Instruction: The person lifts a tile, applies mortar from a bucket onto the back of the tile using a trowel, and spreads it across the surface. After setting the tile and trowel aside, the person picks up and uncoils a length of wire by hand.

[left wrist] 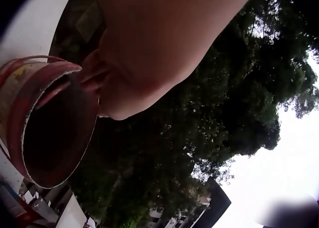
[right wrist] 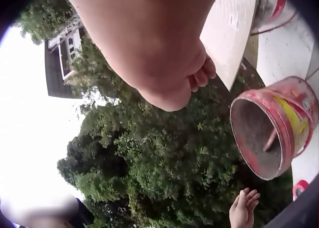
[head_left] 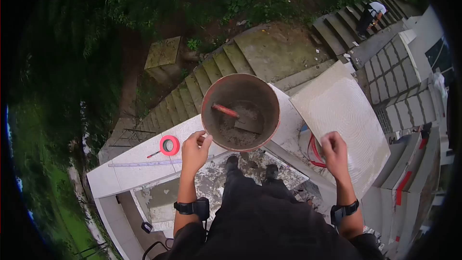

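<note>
Left hand (head_left: 194, 152): one, fingers loosely bent, released, just beside the rim of one bucket (head_left: 240, 85). Red-handled tool (head_left: 225, 111): inside, beyond those fingers. Tape roll (head_left: 176, 145): left of them. Right hand (head_left: 335, 154): fingers loosely curled, empty; pale tile (head_left: 337, 108) near fingertips, contact unclear.

I can't see the whole blade of the trowel (head_left: 226, 110); grey mix (head_left: 233, 137) hides part. The slab (head_left: 344, 125) covers much of the second bucket (head_left: 305, 139) from my head view. Shadow blurs the left hand (head_left: 194, 155) on its wrist view. The distant person's (head_left: 371, 17) hands are too small to read.
</note>
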Tool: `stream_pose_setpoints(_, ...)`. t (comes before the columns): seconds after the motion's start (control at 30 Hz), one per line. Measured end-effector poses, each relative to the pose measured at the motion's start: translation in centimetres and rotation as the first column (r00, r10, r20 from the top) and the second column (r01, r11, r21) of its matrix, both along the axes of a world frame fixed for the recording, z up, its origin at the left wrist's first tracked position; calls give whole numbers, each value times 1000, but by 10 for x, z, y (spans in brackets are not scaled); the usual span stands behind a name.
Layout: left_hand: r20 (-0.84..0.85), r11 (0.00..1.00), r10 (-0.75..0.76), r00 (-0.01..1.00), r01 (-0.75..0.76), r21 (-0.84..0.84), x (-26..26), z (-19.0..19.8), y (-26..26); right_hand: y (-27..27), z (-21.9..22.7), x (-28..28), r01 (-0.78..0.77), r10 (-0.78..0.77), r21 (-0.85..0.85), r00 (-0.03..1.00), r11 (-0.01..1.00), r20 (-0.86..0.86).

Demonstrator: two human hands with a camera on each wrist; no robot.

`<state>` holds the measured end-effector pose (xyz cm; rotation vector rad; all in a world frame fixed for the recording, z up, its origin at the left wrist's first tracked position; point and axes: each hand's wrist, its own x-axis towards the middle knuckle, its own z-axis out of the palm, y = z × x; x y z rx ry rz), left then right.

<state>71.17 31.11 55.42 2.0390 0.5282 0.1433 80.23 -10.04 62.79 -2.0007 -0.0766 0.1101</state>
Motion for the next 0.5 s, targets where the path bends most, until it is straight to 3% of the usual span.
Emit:
stream_pose_setpoints(0.03, -51, 990, 80, 995, -74, 119, -15, -10, 17, 42, -6, 12, -174, 180, 71, 980, 982, -83)
stream_pose_setpoints(0.07, -57, 991, 97, 994, -91, 100, -26, -23, 31, 79, -11, 29, -394, 383, -65, 914, 917, -134)
stream_pose_setpoints(0.13, -153, 986, 156, 976, -162, -29, -49, -50, 58, 163, -33, 66, -610, 585, 71, 712, 789, -390)
stream_pose_setpoints(0.17, -164, 983, 166, 972, -176, -47, -56, -58, 64, 204, -49, 82, -512, 515, 194, 615, 837, -598)
stream_pose_setpoints(0.23, -162, 977, 132, 978, -156, -144, -63, -68, 62, 266, -103, 121, -393, 413, 253, 402, 884, -817)
stream_pose_setpoints(0.3, -184, 968, 96, 978, -135, -212, -64, -80, 61, 308, -157, 147, -436, 298, 106, 400, 894, -867)
stream_pose_setpoints(0.37, -138, 946, 75, 988, -114, -303, -60, -93, 52, 326, -211, 166, -366, 137, 22, 292, 930, -946)
stream_pose_setpoints(0.4, -144, 943, 75, 987, -118, -313, -56, -97, 49, 331, -233, 171, -367, 127, 13, 288, 930, -949)
stream_pose_setpoints(0.5, -97, 923, 64, 993, -96, -373, -40, -106, 41, 335, -258, 167, -342, -4, -109, 293, 933, -956)
